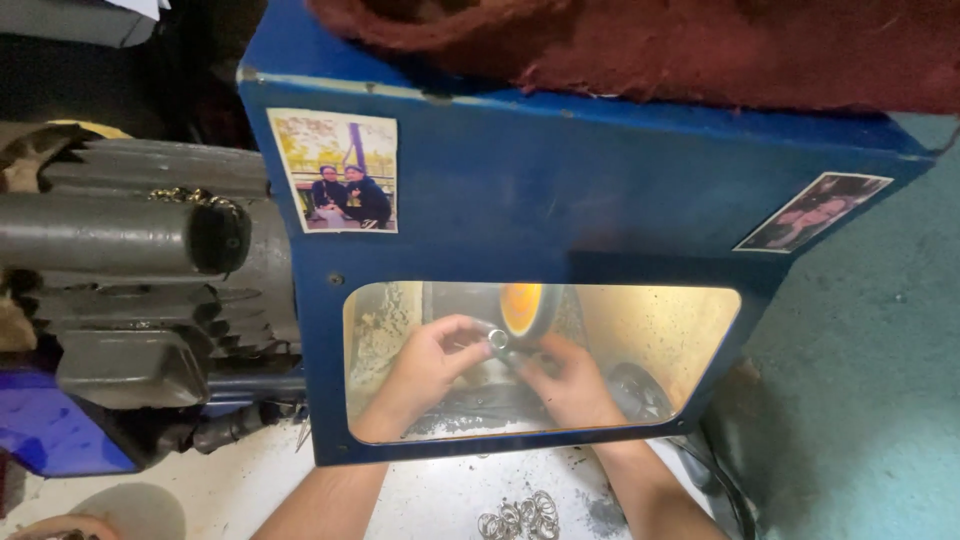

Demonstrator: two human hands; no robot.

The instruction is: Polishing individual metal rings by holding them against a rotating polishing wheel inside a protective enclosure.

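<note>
Pinching one small metal ring [497, 339] together, the left hand [425, 368] and right hand [568, 380] press it against the orange wheel [521, 308]. Fingers are very near the wheel; a slip could hurt them.

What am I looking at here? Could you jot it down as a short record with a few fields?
Setting: blue metal hood with a clear window, lit inside
Left hand: reaches in behind the window, fingers on a small metal ring
Right hand: also on the ring, from the other side
Wheel: orange-lit disc just above the ring; contact cannot be told
Beside hood: grey ribbed motor
Below hood: pile of metal rings on a dusty white surface
On hood: two stuck-on photos, dark red cloth on top
</note>
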